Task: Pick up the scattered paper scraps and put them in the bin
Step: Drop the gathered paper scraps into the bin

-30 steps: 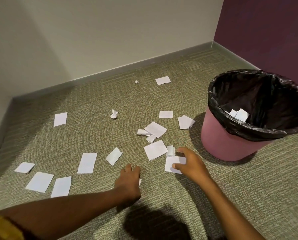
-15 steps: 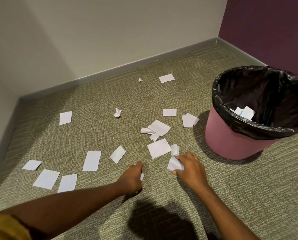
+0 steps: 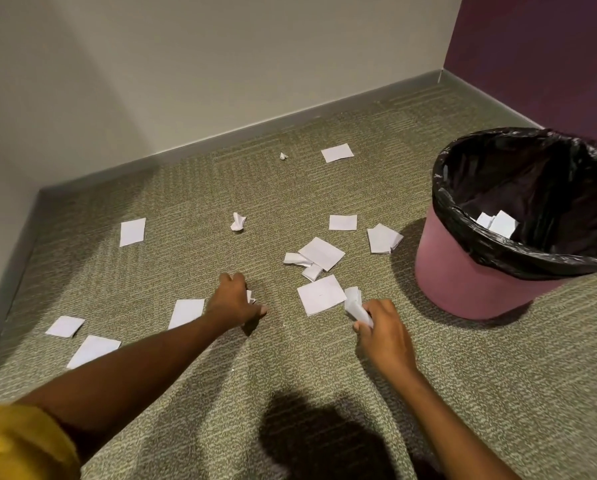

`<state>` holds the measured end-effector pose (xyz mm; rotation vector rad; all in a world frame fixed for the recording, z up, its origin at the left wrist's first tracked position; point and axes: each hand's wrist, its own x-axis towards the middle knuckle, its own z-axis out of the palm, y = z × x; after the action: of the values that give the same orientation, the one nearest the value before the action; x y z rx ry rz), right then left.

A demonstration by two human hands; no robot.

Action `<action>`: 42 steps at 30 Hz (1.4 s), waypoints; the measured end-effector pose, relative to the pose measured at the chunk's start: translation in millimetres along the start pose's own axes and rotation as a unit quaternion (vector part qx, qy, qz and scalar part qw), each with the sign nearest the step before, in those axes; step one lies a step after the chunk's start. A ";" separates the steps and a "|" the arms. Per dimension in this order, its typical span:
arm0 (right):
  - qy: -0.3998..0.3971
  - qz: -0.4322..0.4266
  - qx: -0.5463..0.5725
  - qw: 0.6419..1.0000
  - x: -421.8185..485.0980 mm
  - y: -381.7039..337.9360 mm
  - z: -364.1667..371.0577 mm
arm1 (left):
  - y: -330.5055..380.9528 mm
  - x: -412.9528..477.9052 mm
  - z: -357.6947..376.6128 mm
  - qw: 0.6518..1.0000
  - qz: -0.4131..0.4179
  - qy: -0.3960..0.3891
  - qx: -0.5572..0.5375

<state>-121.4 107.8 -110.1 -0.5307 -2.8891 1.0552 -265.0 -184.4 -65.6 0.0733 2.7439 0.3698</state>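
Head view, looking down into a carpeted room corner.

Left arm stretched forward from a yellow sleeve (image 3: pixel 16 441) at the lower left, forearm running diagonally up toward the middle. Left hand (image 3: pixel 233 301) low at the olive carpet (image 3: pixel 497 393), knuckles up, fingers curled under and closed round a small white scrap (image 3: pixel 251 296) that peeks out on the thumb side.

Right arm entering from the lower right, wrist bent slightly inward. Right hand (image 3: pixel 381 329) closed in a loose fist, back of the hand up, gripping a crumpled paper scrap (image 3: pixel 357 308) that sticks up and out past the thumb and forefinger.

Just beside that fist, a flat square sheet (image 3: pixel 321 294) on the carpet. Beyond it, a small cluster of overlapping pieces (image 3: pixel 319 252), then a single rectangle (image 3: pixel 342 222) and a folded pair (image 3: pixel 381 238) near the bin's base. Farther back, a twisted wad (image 3: pixel 238 221), a tiny ball (image 3: pixel 283 155) and one flat piece (image 3: pixel 337 152) close to the grey baseboard (image 3: pixel 290 123). Off to the left, a lone rectangle (image 3: pixel 132 231), a sheet (image 3: pixel 186 311) partly hidden behind the left forearm, and two more (image 3: pixel 65 326) (image 3: pixel 92 349) near the left edge.

At the right, a pink bin (image 3: pixel 463 278) standing upright on the carpet, well apart from both hands, lined with a black bag (image 3: pixel 518 174) folded over its rim. Inside, a few white scraps (image 3: pixel 497 221) visible against the liner.

Pale wall (image 3: pixel 220 64) behind, purple wall (image 3: pixel 549 46) at the upper right. Dark shadow (image 3: pixel 324 441) on the carpet between the arms.
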 end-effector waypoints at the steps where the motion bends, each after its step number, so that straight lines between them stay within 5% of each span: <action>1: 0.005 -0.001 0.013 1.000 4.6 -2.0 -1.0 | -5.5 2.7 0.1 1.000 -0.009 -0.013 -0.001; 16: -0.025 -0.054 -0.023 0.998 42.7 -17.0 10.9 | -8.6 12.2 14.7 0.996 -0.074 -0.047 0.005; 24: -0.001 0.046 -0.015 0.999 22.4 -11.2 5.5 | 1.2 2.4 11.0 0.999 -0.031 -0.022 0.002; 27: -0.023 0.089 0.047 0.995 14.1 -10.2 -0.3 | 13.6 -4.3 12.3 0.995 -0.028 -0.038 -0.088; 31: -0.051 0.142 0.211 0.966 3.4 -27.4 -13.2 | 49.9 -19.5 4.2 0.949 0.000 -0.137 -0.284; 35: -0.072 0.158 0.439 0.882 -2.0 -69.6 -42.4 | 105.1 -35.0 -13.3 0.896 0.027 -0.183 -0.403; 42: -0.006 0.111 0.576 0.810 1.6 -118.9 -118.2 | 189.7 -58.6 -69.7 0.807 0.105 -0.188 -0.550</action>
<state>-143.7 97.0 55.7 -0.7037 -1.6185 2.4454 -235.7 -24.4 67.9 0.1204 1.7654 1.7142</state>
